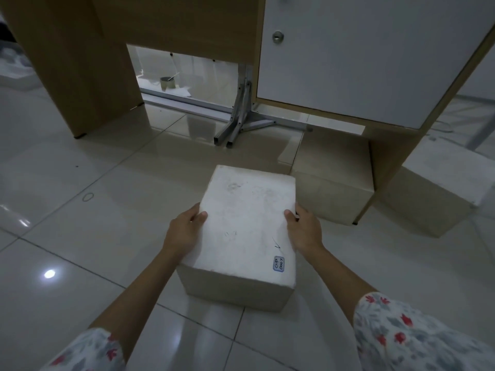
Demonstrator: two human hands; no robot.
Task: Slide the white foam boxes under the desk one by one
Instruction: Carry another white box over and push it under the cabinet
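We hold a white foam box [246, 226] at the centre of the frame, standing on the tiled floor [80, 236] in front of the desk [187, 22]. Our left hand [184, 231] grips its left edge and our right hand [304, 228] its right edge, thumbs over the closed lid; what it holds we cannot tell. A small label [278, 263] sits at the lid's lower right corner. A second box [332, 188] lies under the cabinet [361, 54] at right, a third [439, 194] further right. In the upper middle, behind the desk, a cup [167, 83] holds a stick.
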